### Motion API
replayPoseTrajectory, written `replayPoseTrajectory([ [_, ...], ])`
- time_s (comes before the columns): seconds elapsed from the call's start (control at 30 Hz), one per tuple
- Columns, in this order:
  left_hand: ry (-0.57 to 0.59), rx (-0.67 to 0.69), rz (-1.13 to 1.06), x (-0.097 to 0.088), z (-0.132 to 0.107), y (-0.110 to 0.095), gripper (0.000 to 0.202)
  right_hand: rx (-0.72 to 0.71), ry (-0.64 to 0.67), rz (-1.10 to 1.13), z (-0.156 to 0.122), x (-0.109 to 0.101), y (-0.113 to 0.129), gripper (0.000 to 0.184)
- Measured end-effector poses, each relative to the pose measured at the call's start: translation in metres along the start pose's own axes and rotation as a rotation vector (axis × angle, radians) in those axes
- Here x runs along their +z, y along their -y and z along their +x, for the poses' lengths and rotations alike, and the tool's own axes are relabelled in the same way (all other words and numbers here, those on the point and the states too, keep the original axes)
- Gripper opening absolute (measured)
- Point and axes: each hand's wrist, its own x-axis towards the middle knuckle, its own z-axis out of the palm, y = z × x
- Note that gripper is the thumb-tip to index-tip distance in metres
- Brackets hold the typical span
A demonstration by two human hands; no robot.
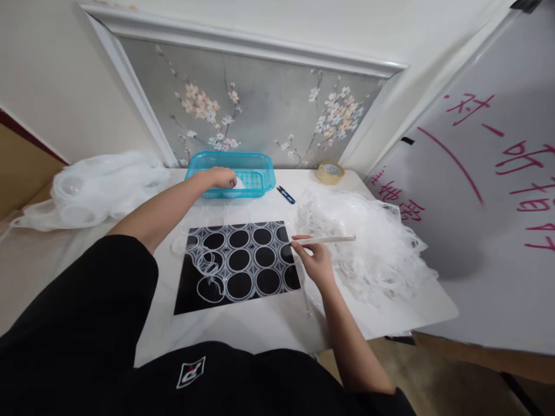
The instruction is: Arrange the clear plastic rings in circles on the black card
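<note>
Evidently two places are being worked at once: the left hand [223, 178] reaches into the blue basket [260, 192] at the upper centre of the frame, while the right hand [315, 260] waits over the right edge of the black sheet [184, 294]. On that sheet, mid-frame, lies the ring-patterned webbing [252, 259], its white circles in rows, with loose loops curling at its left end. The right grip is closed around a slender white tool [329, 239], whose dark tip points left at the webbing's edge. The left fingers curl downward beside a small white piece [239, 183]; whether they pinch it or have let it go, I cannot tell.

To the right of the webbing a tangled white heap [364, 242] covers much of the bench [160, 329]; blue-handled snips [286, 195] and a roll of tape [330, 173] lie above it, and a pale bundle [95, 190] sits at the upper left.

My reading is that the step in hand is handling a loose piece at the basket. From here, a move calls for lifting the left hand over the basket's near wall, with the tool's tip kept light against the thin rings.
</note>
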Motion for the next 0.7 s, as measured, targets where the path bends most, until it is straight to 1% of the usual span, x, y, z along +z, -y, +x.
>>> replayPoseTrajectory([
  [0.1,-0.011,-0.013,-0.017,-0.004,-0.004,-0.004,0.012,-0.010,0.038,-0.060,-0.004,-0.008,-0.008,0.025],
  [0.2,-0.063,-0.030,-0.055,-0.015,-0.013,-0.008,0.023,0.005,0.073,-0.067,-0.007,-0.011,-0.022,0.026],
  [0.27,-0.164,-0.054,-0.090,-0.022,-0.029,-0.013,0.025,0.021,0.065,-0.067,-0.009,-0.011,-0.031,0.028],
  [0.33,-0.296,-0.077,-0.130,-0.019,-0.055,-0.022,0.029,0.044,0.037,-0.059,-0.011,-0.010,-0.038,0.029],
  [0.37,-0.353,-0.080,-0.150,-0.012,-0.073,-0.029,0.035,0.052,0.024,-0.055,-0.012,-0.010,-0.040,0.030],
  [0.4,-0.375,-0.075,-0.171,-0.001,-0.092,-0.036,0.038,0.056,0.019,-0.050,-0.013,-0.010,-0.042,0.030],
  [0.43,-0.373,-0.058,-0.188,0.015,-0.113,-0.043,0.037,0.061,0.021,-0.047,-0.014,-0.010,-0.042,0.030],
  [0.5,-0.307,0.036,-0.212,0.054,-0.157,-0.056,0.036,0.073,0.037,-0.068,-0.017,-0.011,-0.041,0.030],
  [0.53,-0.246,0.164,-0.228,0.075,-0.179,-0.060,0.043,0.077,0.053,-0.092,-0.018,-0.011,-0.040,0.030],
  [0.57,-0.202,0.244,-0.238,0.095,-0.200,-0.063,0.051,0.078,0.070,-0.118,-0.020,-0.011,-0.039,0.030],
  [0.6,-0.193,0.256,-0.256,0.113,-0.219,-0.063,0.055,0.075,0.078,-0.148,-0.021,-0.010,-0.037,0.030],
  [0.63,-0.213,0.236,-0.283,0.126,-0.238,-0.063,0.053,0.066,0.076,-0.181,-0.023,-0.007,-0.034,0.030],
  [0.7,-0.267,0.185,-0.345,0.144,-0.269,-0.058,0.042,0.025,0.061,-0.241,-0.026,0.002,-0.027,0.029],
])
